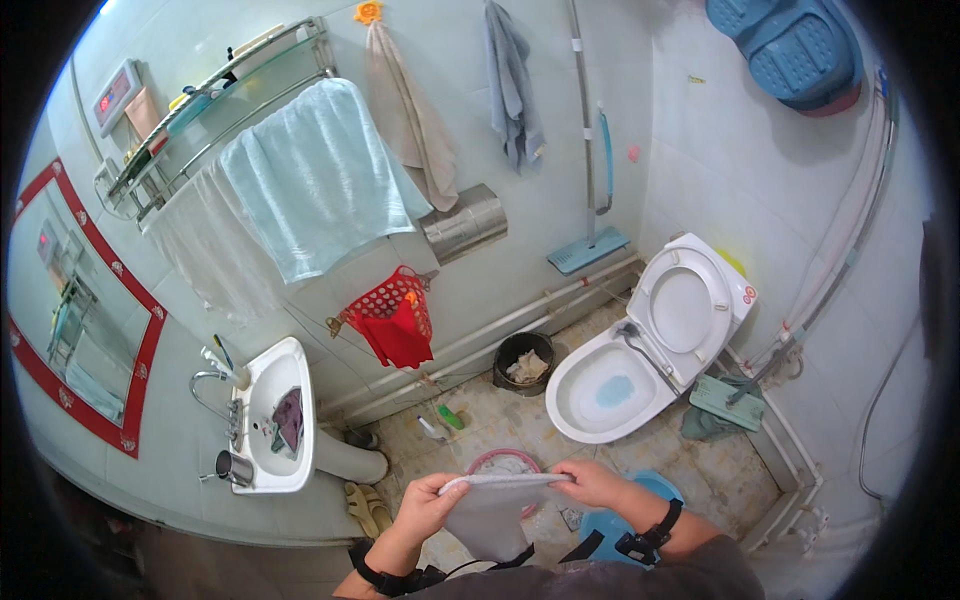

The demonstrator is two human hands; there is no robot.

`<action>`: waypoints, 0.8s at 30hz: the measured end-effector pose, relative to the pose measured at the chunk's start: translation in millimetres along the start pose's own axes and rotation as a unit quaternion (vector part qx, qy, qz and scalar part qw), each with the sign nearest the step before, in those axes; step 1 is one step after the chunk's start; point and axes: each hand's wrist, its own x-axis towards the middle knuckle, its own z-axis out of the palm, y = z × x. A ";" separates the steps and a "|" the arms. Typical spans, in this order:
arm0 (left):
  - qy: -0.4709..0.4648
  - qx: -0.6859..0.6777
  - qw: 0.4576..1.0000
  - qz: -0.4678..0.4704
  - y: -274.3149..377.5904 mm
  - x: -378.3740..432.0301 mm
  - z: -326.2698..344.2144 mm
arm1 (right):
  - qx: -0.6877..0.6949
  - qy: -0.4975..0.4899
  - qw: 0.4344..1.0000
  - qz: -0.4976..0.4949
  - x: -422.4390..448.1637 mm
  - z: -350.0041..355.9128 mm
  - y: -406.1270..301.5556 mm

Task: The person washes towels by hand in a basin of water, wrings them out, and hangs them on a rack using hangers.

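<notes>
A light grey cloth [491, 514] is stretched between my two hands, its upper edge held nearly level in front of my body. My left hand [435, 499] pinches one end of that edge, and my right hand [589, 481] grips the other. The lower part of the cloth hangs down towards me. Partly hidden behind it, a pink basin [491, 456] with pale wet cloth inside stands on the floor. A blue basin [660, 484] sits below my right forearm, which covers much of it.
A toilet [574, 424] with its lid up stands ahead right, beside a black waste bin [517, 386]. To the left is a white washbasin [300, 472] holding a dark cloth [288, 420]. Two bottles [450, 417] and tan slippers [366, 508] are on the tiled floor. Towels [322, 180] hang ahead.
</notes>
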 end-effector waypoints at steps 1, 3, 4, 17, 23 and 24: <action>0.001 -0.003 1.000 0.002 5.2 4.6 -10.0 | -0.003 -0.002 1.000 -0.001 8.8 1.5 -4.3; -0.044 0.044 0.997 -0.040 13.8 16.8 -30.9 | 0.203 0.020 0.975 0.087 26.8 4.8 -12.5; -0.046 0.041 0.997 -0.039 15.8 21.3 -42.3 | 0.215 0.006 0.972 0.091 37.2 7.2 -10.4; -0.017 -0.051 0.999 -0.010 26.1 46.0 -118.0 | 0.050 0.176 0.979 -0.092 210.5 -86.3 -64.3; 0.128 -0.041 0.990 0.033 26.0 44.9 -126.0 | 0.190 0.236 0.949 -0.092 341.7 -198.2 -94.0; 0.133 -0.043 0.990 0.033 25.3 41.2 -122.8 | 0.170 0.257 0.944 -0.119 362.4 -209.9 -103.7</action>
